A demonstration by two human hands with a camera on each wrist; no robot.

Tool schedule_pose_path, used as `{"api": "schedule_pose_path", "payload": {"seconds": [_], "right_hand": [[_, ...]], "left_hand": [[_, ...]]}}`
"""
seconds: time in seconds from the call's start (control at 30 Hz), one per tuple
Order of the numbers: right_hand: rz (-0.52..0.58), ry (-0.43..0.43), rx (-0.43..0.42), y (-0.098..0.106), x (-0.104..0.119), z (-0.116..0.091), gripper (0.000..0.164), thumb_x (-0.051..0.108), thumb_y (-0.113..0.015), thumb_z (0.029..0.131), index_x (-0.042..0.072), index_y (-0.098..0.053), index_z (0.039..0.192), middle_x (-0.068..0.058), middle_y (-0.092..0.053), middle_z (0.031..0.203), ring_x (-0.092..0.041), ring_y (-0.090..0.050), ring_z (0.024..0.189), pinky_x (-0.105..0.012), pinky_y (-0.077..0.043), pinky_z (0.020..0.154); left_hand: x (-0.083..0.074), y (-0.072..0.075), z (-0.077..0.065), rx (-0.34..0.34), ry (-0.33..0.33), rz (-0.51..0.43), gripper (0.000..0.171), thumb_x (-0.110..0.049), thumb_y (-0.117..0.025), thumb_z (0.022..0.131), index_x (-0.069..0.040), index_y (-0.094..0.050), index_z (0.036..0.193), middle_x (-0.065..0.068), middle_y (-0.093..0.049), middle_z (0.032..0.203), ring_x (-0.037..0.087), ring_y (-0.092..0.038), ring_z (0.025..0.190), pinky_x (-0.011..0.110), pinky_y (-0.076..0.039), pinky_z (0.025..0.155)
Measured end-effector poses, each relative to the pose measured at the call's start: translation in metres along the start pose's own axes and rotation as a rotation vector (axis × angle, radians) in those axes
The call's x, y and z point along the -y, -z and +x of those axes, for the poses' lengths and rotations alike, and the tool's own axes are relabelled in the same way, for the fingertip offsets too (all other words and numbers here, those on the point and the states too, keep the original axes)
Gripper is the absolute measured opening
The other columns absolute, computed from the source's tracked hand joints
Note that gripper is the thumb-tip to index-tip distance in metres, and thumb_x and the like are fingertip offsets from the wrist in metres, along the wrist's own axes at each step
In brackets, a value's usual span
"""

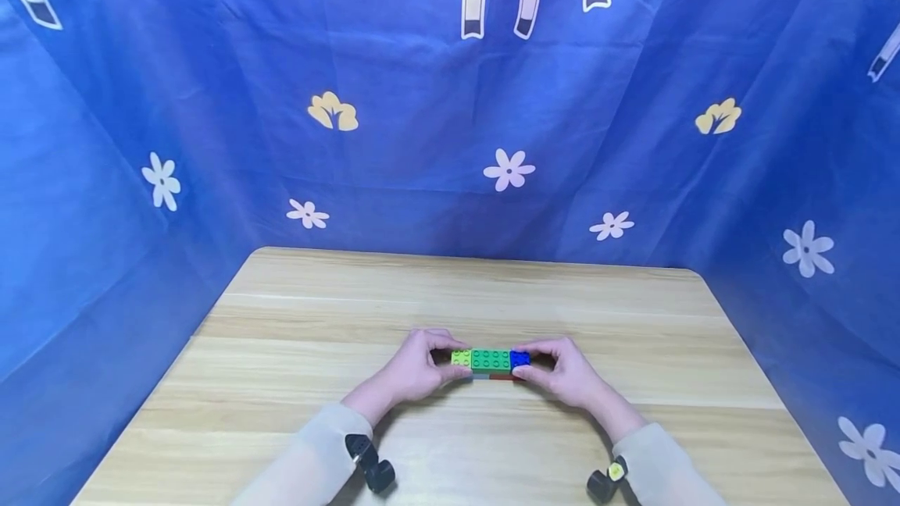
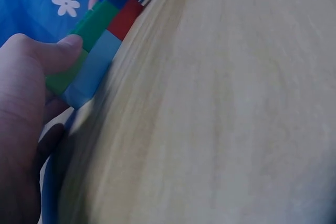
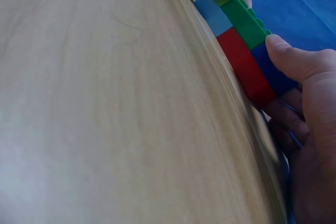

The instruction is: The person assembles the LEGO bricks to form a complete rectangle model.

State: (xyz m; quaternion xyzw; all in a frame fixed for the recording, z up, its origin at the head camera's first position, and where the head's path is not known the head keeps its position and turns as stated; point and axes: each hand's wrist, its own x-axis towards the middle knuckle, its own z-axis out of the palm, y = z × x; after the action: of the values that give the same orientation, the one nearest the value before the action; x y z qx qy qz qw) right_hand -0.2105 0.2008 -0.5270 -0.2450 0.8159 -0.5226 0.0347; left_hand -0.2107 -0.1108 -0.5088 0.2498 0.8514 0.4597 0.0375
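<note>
Two layers of toy building bricks form a short bar on the table. Along the top run a lime green brick (image 1: 460,358), a longer green brick (image 1: 491,361) and a dark blue brick (image 1: 519,358), studs facing up. Beneath them, the left wrist view shows a light blue brick (image 2: 94,66), and the right wrist view a red brick (image 3: 244,65), set end to end. My left hand (image 1: 416,365) pinches the lime green end between thumb and fingers. At the other end, my right hand (image 1: 573,375) pinches the dark blue brick, its thumb on the near side.
A pale wood-grain table (image 1: 281,334) with rounded far corners lies under the bricks. Blue cloth (image 1: 422,155) printed with flowers and animal legs hangs behind it and along both sides. Small black devices (image 1: 369,463) sit on both wrists over light sleeves.
</note>
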Motion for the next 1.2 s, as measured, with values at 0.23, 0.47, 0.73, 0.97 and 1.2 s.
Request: {"api": "schedule_pose_path", "payload": {"seconds": [0.23, 0.47, 0.73, 0.97, 1.2], "right_hand": [[0.009, -0.008, -0.005, -0.0002, 0.0005, -0.0014, 0.032, 0.025, -0.087, 0.091, 0.011, -0.081, 0.119, 0.002, -0.079, 0.112, -0.017, -0.071, 0.106, -0.028, -0.055, 0.094], [-0.017, -0.014, 0.008, -0.0005, 0.0001, -0.0023, 0.034, 0.028, -0.086, 0.093, 0.012, -0.08, 0.122, 0.002, -0.078, 0.116, -0.016, -0.07, 0.109, -0.03, -0.053, 0.098], [-0.078, -0.022, 0.028, 0.0018, 0.0059, -0.001, 0.036, 0.031, -0.084, 0.094, 0.014, -0.079, 0.125, 0.004, -0.077, 0.117, -0.016, -0.069, 0.108, -0.034, -0.054, 0.098], [-0.074, -0.002, 0.031, 0.0029, 0.0047, -0.0023, 0.037, 0.029, -0.084, 0.094, 0.012, -0.078, 0.126, 0.002, -0.077, 0.118, -0.016, -0.07, 0.107, -0.034, -0.055, 0.097], [-0.024, 0.017, 0.018, 0.0063, 0.0001, -0.0067, 0.04, 0.024, -0.086, 0.093, 0.008, -0.077, 0.128, 0.0, -0.077, 0.119, -0.019, -0.071, 0.111, -0.04, -0.055, 0.101]], "left_hand": [[-0.0002, -0.0006, -0.0006, 0.003, 0.019, 0.032, 0.042, -0.033, -0.091, 0.085, -0.017, -0.08, 0.121, -0.017, -0.072, 0.104, 0.008, -0.066, 0.099, 0.039, -0.051, 0.098], [-0.0009, -0.0012, -0.0033, -0.006, 0.032, 0.026, 0.042, -0.034, -0.091, 0.085, -0.019, -0.08, 0.123, -0.016, -0.073, 0.108, 0.012, -0.066, 0.108, 0.046, -0.046, 0.107], [-0.0004, 0.0004, -0.0032, 0.007, 0.006, 0.001, 0.042, -0.03, -0.091, 0.086, -0.016, -0.08, 0.123, -0.017, -0.072, 0.103, 0.009, -0.065, 0.101, 0.042, -0.049, 0.101], [0.0003, -0.0004, -0.005, -0.013, 0.023, -0.021, 0.045, -0.033, -0.091, 0.085, -0.015, -0.079, 0.125, -0.008, -0.076, 0.115, 0.017, -0.068, 0.112, 0.047, -0.048, 0.108], [0.0058, 0.0004, -0.0085, -0.035, 0.052, -0.057, 0.055, -0.041, -0.092, 0.083, -0.014, -0.077, 0.129, -0.003, -0.076, 0.123, 0.016, -0.069, 0.118, 0.042, -0.048, 0.11]]}}
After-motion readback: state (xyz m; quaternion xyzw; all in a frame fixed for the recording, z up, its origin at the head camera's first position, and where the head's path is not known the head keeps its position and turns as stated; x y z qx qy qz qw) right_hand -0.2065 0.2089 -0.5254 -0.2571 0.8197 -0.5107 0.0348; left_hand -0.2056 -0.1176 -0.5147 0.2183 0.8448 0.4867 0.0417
